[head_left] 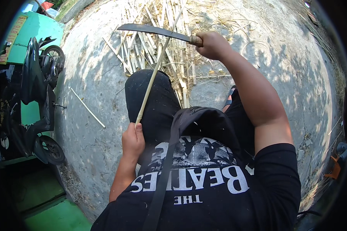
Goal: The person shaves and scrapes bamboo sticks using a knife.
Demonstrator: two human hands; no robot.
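Pale stick [153, 79]: slants across left knee [139, 86]. Left hand [134, 140]: closed around the stick's near end. Right hand [214, 45]: fist around machete [154, 30] handle, blade crossing the stick's far portion. Hazard: a slipping blade could cut knee or left hand.

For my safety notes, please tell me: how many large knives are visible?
1: the large knife in the right hand, its blade crossing the stick in the left hand. Others may be hidden.
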